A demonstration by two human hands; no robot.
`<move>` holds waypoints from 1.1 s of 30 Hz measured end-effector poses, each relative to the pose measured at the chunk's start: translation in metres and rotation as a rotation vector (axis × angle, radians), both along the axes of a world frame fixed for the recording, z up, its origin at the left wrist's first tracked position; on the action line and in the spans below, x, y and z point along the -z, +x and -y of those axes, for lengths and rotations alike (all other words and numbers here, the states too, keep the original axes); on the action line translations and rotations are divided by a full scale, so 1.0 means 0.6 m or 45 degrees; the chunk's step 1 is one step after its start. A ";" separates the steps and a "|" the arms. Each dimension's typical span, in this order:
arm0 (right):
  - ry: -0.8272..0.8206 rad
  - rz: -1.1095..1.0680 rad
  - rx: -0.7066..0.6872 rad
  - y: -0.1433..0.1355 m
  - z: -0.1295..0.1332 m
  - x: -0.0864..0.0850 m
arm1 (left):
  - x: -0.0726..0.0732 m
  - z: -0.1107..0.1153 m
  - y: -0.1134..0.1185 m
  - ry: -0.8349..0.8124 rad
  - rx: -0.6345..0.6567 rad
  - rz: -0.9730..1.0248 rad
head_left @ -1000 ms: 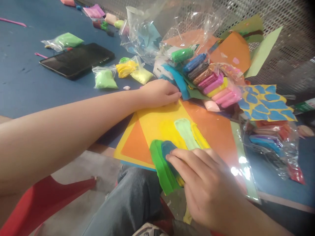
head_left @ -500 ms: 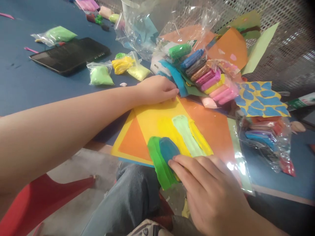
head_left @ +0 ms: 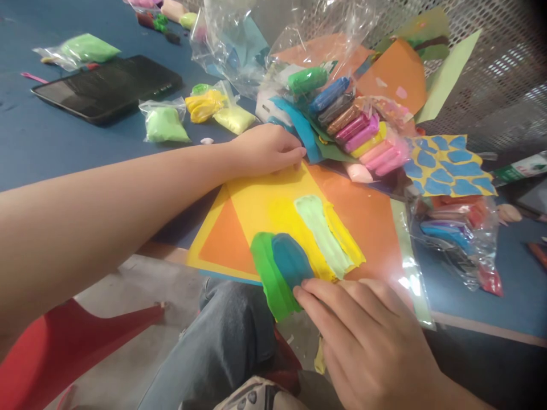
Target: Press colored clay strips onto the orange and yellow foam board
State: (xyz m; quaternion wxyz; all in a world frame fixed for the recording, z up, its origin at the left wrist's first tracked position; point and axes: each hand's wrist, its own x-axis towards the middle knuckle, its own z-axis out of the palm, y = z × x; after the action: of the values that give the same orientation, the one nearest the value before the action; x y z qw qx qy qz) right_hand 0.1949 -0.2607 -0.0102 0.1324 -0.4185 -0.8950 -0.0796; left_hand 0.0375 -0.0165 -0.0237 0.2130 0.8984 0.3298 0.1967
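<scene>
At the top edge of a yellow paper sheet (head_left: 256, 196), my left hand (head_left: 267, 149) is closed, its fingers curled down on the sheet and partly hidden. Low on the same sheet, my right hand (head_left: 363, 330) has its fingertips closed on the lower end of a flat blue clay strip (head_left: 290, 259); its thumb is hidden. Beside the blue lies a green clay strip (head_left: 267, 273), hanging past the sheet's lower edge. A pale green clay strip (head_left: 320, 228) lies over yellow clay (head_left: 284, 213) to the right.
Wrapped clay sticks (head_left: 356, 128) and crumpled clear plastic (head_left: 239, 45) are piled behind the sheet. A black tablet-like slab (head_left: 106, 88) and a bag of light green clay (head_left: 166, 122) lie left. A blue-patterned yellow piece (head_left: 453, 165) is right. A red chair (head_left: 64, 347) stands below.
The view has shifted slightly, moving everything a little left and up. My right fingertips have drawn slightly downward along the blue clay; my left hand stays on the sheet.
</scene>
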 end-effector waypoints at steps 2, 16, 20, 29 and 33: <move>0.013 0.011 -0.004 0.001 0.001 -0.001 | -0.001 0.000 0.000 -0.006 -0.003 -0.004; 0.043 0.011 0.039 0.005 0.024 0.004 | -0.002 0.001 -0.002 -0.065 0.000 -0.004; 0.051 -0.036 0.020 0.006 0.031 0.009 | -0.003 0.002 -0.001 -0.072 -0.011 -0.016; 0.006 -0.114 -0.006 0.009 0.049 0.017 | -0.002 0.001 -0.001 -0.049 -0.006 -0.003; 0.038 -0.154 -0.029 0.017 0.048 0.015 | -0.003 0.001 -0.001 -0.036 -0.003 -0.003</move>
State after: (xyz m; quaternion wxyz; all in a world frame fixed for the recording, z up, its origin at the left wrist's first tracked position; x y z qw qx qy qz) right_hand 0.2049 -0.2897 -0.0190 0.1936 -0.4104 -0.8887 -0.0660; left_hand 0.0370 -0.0170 -0.0219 0.2250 0.8952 0.3338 0.1912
